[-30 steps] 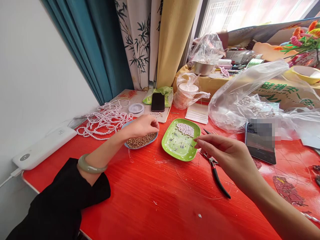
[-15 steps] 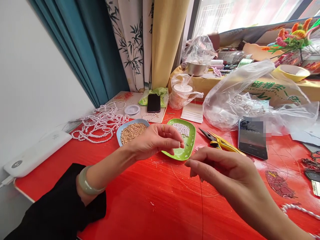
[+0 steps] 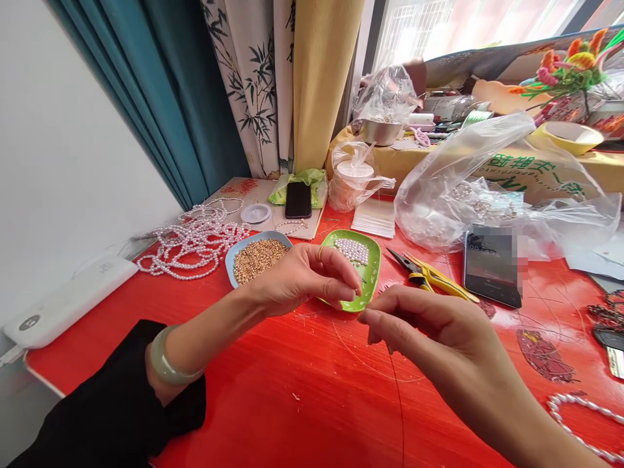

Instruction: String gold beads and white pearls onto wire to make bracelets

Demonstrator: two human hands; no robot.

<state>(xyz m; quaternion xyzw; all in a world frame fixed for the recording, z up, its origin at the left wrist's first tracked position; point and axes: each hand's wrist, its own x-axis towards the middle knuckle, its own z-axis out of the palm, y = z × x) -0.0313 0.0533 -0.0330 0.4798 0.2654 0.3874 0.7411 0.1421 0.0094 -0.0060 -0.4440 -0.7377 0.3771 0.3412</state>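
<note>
My left hand (image 3: 305, 279) hovers over the red table (image 3: 292, 390), thumb and forefinger pinched on something tiny that I cannot make out. My right hand (image 3: 429, 331) is pinched too, fingertips almost touching the left ones, holding a thin clear thread (image 3: 396, 396) that trails down toward me. Behind the hands lie a green dish (image 3: 371, 273) with white pearls (image 3: 351, 250) and a blue dish (image 3: 233, 255) of small gold beads (image 3: 258, 257).
Pearl strands (image 3: 192, 237) lie piled at the left, near a white power bank (image 3: 63, 299). Yellow-handled pliers (image 3: 433, 278), a phone (image 3: 492, 263) and clear plastic bags (image 3: 478, 188) sit at the right. A second phone (image 3: 298, 198) rests at the back. Another pearl strand (image 3: 580, 419) lies at the lower right.
My left hand left the gold beads dish and came to the middle, pinched. My right hand drew closer, and the two sets of fingertips have met in front of the green dish.
</note>
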